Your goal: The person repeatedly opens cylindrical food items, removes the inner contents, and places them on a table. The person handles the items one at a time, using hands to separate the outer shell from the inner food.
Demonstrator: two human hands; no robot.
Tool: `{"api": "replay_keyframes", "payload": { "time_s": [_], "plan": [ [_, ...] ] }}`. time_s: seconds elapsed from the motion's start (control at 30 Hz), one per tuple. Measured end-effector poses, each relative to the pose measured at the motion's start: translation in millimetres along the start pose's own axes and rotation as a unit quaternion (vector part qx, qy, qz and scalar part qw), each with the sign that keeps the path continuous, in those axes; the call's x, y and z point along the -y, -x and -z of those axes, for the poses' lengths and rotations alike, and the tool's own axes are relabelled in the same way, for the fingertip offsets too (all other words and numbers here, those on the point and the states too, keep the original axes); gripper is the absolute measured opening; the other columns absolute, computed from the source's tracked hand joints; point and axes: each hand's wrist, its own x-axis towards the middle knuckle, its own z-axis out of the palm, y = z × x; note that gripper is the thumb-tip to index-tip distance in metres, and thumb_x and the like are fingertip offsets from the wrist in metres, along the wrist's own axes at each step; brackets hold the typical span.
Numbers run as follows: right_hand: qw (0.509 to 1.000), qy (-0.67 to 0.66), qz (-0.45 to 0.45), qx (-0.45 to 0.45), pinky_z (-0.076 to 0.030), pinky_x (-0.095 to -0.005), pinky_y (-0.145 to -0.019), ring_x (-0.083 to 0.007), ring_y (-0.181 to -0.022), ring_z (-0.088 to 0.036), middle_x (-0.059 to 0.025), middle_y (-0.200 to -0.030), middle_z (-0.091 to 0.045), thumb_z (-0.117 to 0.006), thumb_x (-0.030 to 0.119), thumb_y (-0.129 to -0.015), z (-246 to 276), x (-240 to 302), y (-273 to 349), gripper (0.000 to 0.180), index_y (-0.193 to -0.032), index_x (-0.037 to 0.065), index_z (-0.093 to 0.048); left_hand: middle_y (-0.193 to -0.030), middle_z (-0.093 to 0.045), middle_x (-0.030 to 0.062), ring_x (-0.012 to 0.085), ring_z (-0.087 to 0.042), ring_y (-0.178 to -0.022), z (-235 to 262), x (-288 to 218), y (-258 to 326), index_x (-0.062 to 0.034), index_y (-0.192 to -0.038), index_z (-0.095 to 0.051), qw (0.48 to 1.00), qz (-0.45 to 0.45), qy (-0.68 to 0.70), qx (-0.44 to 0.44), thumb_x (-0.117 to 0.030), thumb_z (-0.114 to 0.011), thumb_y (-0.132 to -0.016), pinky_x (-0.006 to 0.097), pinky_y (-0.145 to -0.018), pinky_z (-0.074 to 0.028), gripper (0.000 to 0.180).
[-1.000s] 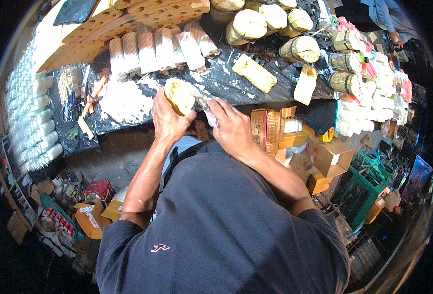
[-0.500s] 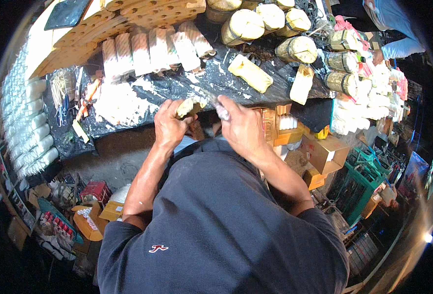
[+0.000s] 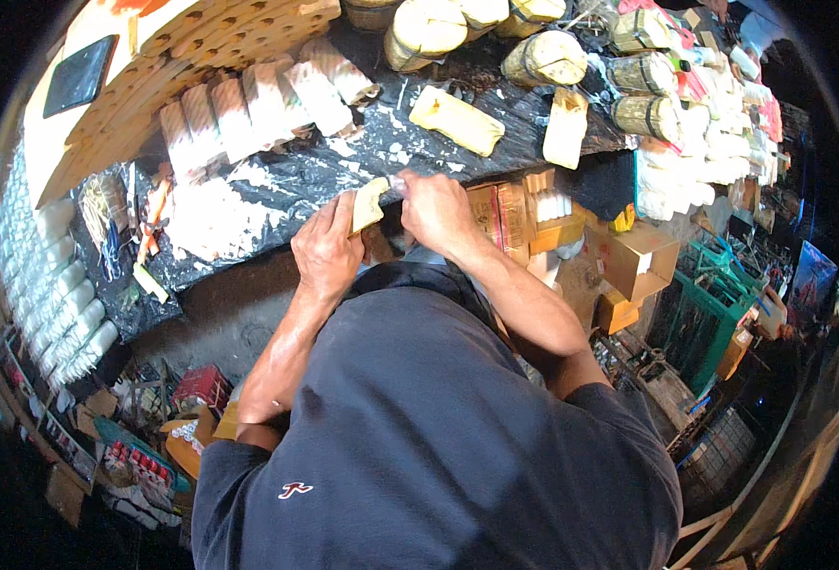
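My left hand (image 3: 327,245) is wrapped round a pale yellow oblong block (image 3: 369,206), whose far end sticks out past the fingers toward the right. Close beside that end, my right hand (image 3: 435,211) is closed on a thin, knife-like tool (image 3: 399,184); only a small whitish part of it shows past the knuckles. Both hands are at the near edge of the worktable (image 3: 296,228), which has a black plastic cover strewn with white flakes. Two similar yellow blocks, one in the middle (image 3: 457,121) and one to its right (image 3: 565,129), lie on the cover.
Several pinkish-white bundles (image 3: 267,100) lie at the back left, below a wooden rack with holes (image 3: 187,47) bearing a dark phone-like slab (image 3: 79,76). Banded yellow rolls (image 3: 545,59) stand at the back. White packs (image 3: 77,275) line the left; cardboard boxes (image 3: 640,261) sit at lower right.
My right hand has moved left and slightly up, against the block's end, and the tool's blade no longer shows. The block is tilted more upright. The whole view has shifted a little.
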Motion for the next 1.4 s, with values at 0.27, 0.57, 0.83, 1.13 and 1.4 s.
{"api": "replay_keyframes", "payload": {
  "time_s": [0.27,0.57,0.83,1.13,1.4],
  "plan": [
    [0.998,0.053,0.013,0.023,-0.062,-0.0550,-0.072,-0.0424,-0.077,-0.077,-0.0242,-0.085,-0.075,-0.063,0.011,-0.090,17.6,28.7,11.2,0.026,-0.115,0.005,-0.069,-0.109,-0.076,0.0210,0.0412,-0.074,-0.095,1.6,15.0,-6.9,-0.0042,-0.131,-0.068,0.999,-0.023,-0.014,0.022,-0.008,-0.081,-0.080,0.048,-0.082,-0.060,0.052],
    [0.989,-0.110,-0.095,0.016,-0.057,-0.0504,-0.093,-0.0432,-0.105,-0.074,-0.0260,-0.107,-0.076,-0.082,0.022,-0.082,19.7,-104.2,-27.5,0.048,-0.122,0.000,-0.067,-0.097,-0.075,0.0192,0.0433,-0.074,-0.096,-23.5,25.4,-84.4,-0.0054,-0.118,-0.061,0.919,-0.118,-0.090,0.366,-0.022,-0.077,-0.092,0.052,-0.077,-0.060,0.035],
    [0.986,-0.115,-0.081,-0.091,-0.058,-0.0474,-0.091,-0.0427,-0.103,-0.074,-0.0266,-0.106,-0.076,-0.084,0.023,-0.086,75.8,-176.2,-43.8,0.048,-0.125,0.003,-0.065,-0.103,-0.075,0.0091,0.0285,-0.066,-0.117,-92.0,45.5,-118.3,-0.0107,-0.112,-0.073,0.849,-0.307,-0.220,0.369,-0.012,-0.063,-0.094,0.050,-0.103,-0.049,0.021],
    [0.951,0.190,0.123,-0.209,-0.054,-0.0463,-0.095,-0.0342,-0.105,-0.067,-0.0146,-0.114,-0.072,-0.073,0.023,-0.091,65.7,-153.9,-69.0,0.034,-0.117,0.003,-0.071,-0.118,-0.065,0.0207,0.0353,-0.064,-0.108,-40.9,27.2,-24.7,-0.0004,-0.123,-0.064,0.995,0.090,-0.038,0.023,-0.023,-0.084,-0.085,0.048,-0.098,-0.051,0.048],
    [0.980,0.179,0.085,-0.008,-0.044,-0.0552,-0.105,-0.0384,-0.124,-0.058,-0.0163,-0.125,-0.070,-0.080,0.028,-0.087,48.1,-133.5,-101.8,0.050,-0.131,0.006,-0.068,-0.090,-0.064,0.0113,0.0306,-0.073,-0.082,-107.4,52.9,-23.8,-0.0037,-0.113,-0.048,0.613,0.596,0.512,-0.079,-0.018,-0.076,-0.098,0.049,-0.073,-0.065,0.035]
  ]
}}
